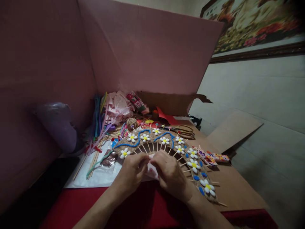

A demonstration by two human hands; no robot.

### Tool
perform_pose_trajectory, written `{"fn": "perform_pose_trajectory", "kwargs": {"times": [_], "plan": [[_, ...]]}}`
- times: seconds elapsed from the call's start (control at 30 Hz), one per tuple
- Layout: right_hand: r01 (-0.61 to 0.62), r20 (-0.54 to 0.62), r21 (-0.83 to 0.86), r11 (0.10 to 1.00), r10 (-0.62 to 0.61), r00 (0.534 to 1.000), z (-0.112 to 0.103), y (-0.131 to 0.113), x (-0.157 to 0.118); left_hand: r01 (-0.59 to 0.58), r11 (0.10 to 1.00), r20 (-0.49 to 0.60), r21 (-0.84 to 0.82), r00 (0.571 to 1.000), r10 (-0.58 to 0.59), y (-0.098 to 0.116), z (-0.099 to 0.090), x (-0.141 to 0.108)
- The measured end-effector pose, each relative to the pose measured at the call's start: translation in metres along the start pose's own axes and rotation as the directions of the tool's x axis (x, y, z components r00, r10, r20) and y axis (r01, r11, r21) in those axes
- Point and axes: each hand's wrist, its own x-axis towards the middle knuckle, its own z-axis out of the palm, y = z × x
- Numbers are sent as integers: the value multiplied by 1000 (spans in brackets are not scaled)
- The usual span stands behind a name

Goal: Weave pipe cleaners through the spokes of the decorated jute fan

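Head view: left hand [130, 173] and right hand [170, 173] are meeting fingertip to fingertip, both pinching a small pink-and-white piece [152, 171]; fingers are closing on its upper edge, and the piece is hanging between the hands, at the inner opening of a twine-wrapped arch [152, 136]. Exact finger contact is partly hiding behind the knuckles. Thin sticks [156, 147] are poking inward from the arch; white-petalled flowers [164, 140], blue wavy strips [138, 140] and blue ovals [196, 177] are decorating its face. Beyond the arch, scissors [177, 128] are lying behind its top, a twine ball [132, 123] is sitting to their left, and crumpled pink material [118, 106] is piling up farther back. Clear packet [109, 159] is lying near the left hand, on a white sheet [76, 176]. Floral bundle [212, 157] is resting right of the arch, on cardboard [234, 187]. Red cloth [95, 206] is showing along the near edge.
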Motion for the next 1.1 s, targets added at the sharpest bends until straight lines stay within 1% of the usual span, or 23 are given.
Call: {"fn": "perform_pose_trajectory", "kwargs": {"times": [0.03,0.07,0.1,0.17,0.23,0.27,0.33,0.4,0.47,0.53,0.6,0.67,0.73,0.83,0.9,1.0,1.1], "plan": [[-12,-48,29,1000,14,999,0,1,0,-5,1000,49,-5,999,5,2,-2,-1],[-39,-98,79,996,47,994,-1,1,-1,18,999,105,-51,994,-12,4,-3,-1],[-78,-142,146,986,99,985,-1,1,-1,77,987,170,-139,984,-52,6,-5,-2],[-165,-196,299,940,229,953,-2,-1,0,225,913,286,-341,950,-127,11,-8,-2],[-230,-210,405,885,334,919,-2,-4,1,307,820,333,-482,930,-153,14,-8,-1],[-245,-207,426,871,358,911,-1,-5,1,316,790,325,-525,933,-157,15,-8,-1],[-242,-200,422,874,350,915,1,-7,1,293,779,267,-554,949,-167,15,-5,0],[-217,-193,395,893,311,930,3,-8,0,231,828,164,-510,972,-169,14,-1,-1],[-198,-183,372,907,280,942,5,-8,0,139,910,49,-390,990,-130,12,3,-3],[-196,-166,345,918,265,950,6,-8,0,64,962,-17,-264,997,-71,9,5,-5],[-197,-143,310,930,251,957,6,-7,0,46,974,-17,-224,999,-51,7,6,-5],[-194,-113,263,945,230,967,5,-5,0,72,960,13,-272,997,-71,4,6,-4],[-181,-96,217,959,205,974,4,-4,0,80,945,21,-318,997,-77,2,6,-2],[-168,-100,183,969,189,977,3,-4,0,43,953,13,-300,999,-41,1,4,-1],[-168,-113,181,969,190,975,2,-5,0,39,955,33,-293,999,-31,2,2,-1],[-165,-147,204,965,197,969,2,-7,0,86,936,55,-341,996,-71,6,1,-1],[-200,-163,276,940,251,954,2,-9,1,162,887,49,-433,987,-156,9,1,1]]}}
